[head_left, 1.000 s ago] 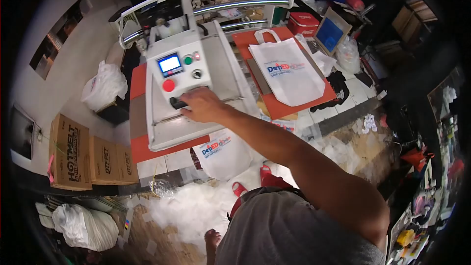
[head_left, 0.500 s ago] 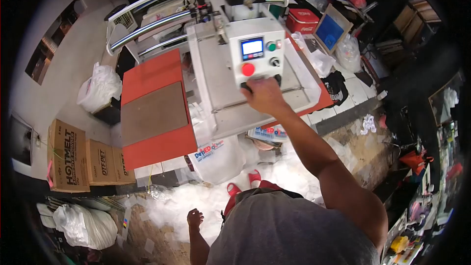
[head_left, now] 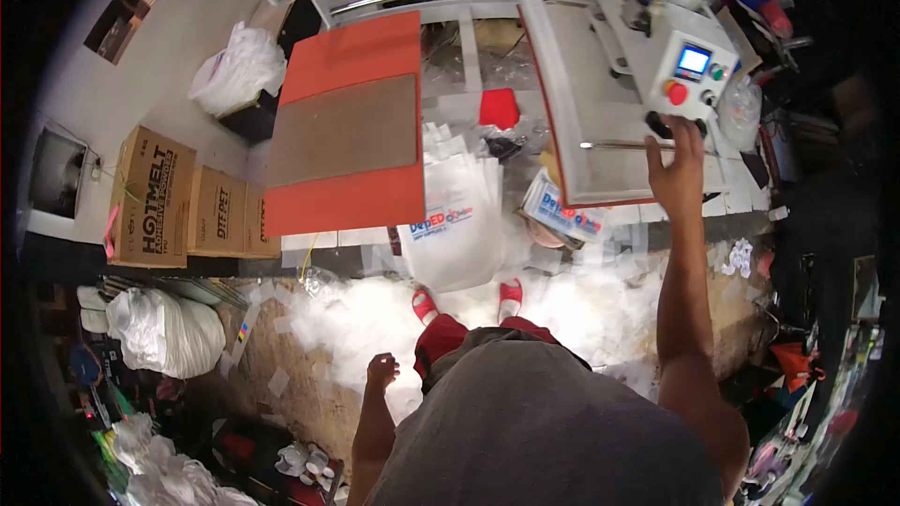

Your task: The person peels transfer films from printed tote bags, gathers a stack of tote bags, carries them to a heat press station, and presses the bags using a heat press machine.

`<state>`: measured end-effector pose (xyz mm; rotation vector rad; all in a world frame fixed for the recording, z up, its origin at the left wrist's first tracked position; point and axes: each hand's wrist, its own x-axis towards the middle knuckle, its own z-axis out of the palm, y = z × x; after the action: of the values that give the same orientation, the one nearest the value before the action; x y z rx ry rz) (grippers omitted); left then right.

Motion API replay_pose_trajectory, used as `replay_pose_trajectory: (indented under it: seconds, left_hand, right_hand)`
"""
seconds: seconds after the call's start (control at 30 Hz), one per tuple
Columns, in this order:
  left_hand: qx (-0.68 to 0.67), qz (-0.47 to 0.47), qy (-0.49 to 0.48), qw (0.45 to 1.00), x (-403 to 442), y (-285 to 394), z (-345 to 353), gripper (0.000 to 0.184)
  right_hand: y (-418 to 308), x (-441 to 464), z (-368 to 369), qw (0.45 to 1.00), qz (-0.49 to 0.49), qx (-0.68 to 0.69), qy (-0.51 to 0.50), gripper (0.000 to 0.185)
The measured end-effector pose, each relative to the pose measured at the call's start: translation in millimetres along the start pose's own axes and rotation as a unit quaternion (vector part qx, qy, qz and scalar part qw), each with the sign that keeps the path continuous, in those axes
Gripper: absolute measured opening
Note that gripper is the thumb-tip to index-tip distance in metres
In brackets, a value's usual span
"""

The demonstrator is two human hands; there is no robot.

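Toward two o'clock from the middle of the head view, the white press head (head_left: 696, 66) stands above a broad pale plate (head_left: 600, 122), whose left and near edges show a thin rim of red. At about eleven o'clock, a red board (head_left: 352, 201) carries a grey-brown pad (head_left: 342, 131); its right edge faces the plate across a gap that gives some room sideways. Low in that gap lie a red cloth (head_left: 499, 109), toward one o'clock, and crumpled clear plastic, while white printed bags (head_left: 457, 244) take up its near end and droop over the front edge of the tabletop (head_left: 328, 242). A printed packet (head_left: 570, 214) at three o'clock sits just beside the plate's near left corner. Cardboard boxes (head_left: 155, 197) at nine o'clock stand left of the red board. Toward six o'clock, between the tabletop and the person, pale sheets cover the floor around two red sandals (head_left: 425, 304). Between two and three o'clock, the right hand (head_left: 679, 167) touches the black handle (head_left: 658, 126) at the press head's near end: fingers laid over it, thumb spread well away to the left; whether they wrap around it, I cannot tell. At seven o'clock, the left hand (head_left: 382, 370) hangs beside the body, well apart from the tabletop, its fingers partly curled, too small to tell how far they part.
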<state>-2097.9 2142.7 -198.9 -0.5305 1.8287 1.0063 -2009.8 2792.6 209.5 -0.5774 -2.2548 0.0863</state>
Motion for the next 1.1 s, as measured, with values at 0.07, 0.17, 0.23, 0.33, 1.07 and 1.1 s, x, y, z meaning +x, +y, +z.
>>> replay_pose_trajectory:
  seconds: [0.07,0.17,0.23,0.33,1.07,1.1]
  left_hand:
    - [0.014,0.003,0.035,0.999,-15,25,-8,0.018]
    - [0.051,0.037,0.037,0.997,-12,53,-35,0.028]
    - [0.068,0.031,0.028,0.997,-3,55,-62,0.03]
    - [0.078,0.019,0.0,0.997,15,45,-113,0.029]
    - [0.121,-0.039,-0.167,0.978,123,28,-220,0.019]
    - [0.144,0.005,-0.118,0.983,113,47,-207,0.02]
  right_hand:
    - [-56,-27,-4,0.994,0.082,0.075,-0.021,0.026]
    - [-112,-105,47,0.919,0.178,0.3,-0.186,0.025]
    - [-146,-150,104,0.907,0.203,0.27,-0.251,0.02]
    - [-150,-228,194,0.888,0.255,0.213,-0.318,0.021]
    - [7,-6,47,0.96,0.032,-0.275,-0.036,0.025]
    - [14,-4,48,0.961,0.029,-0.273,-0.033,0.025]
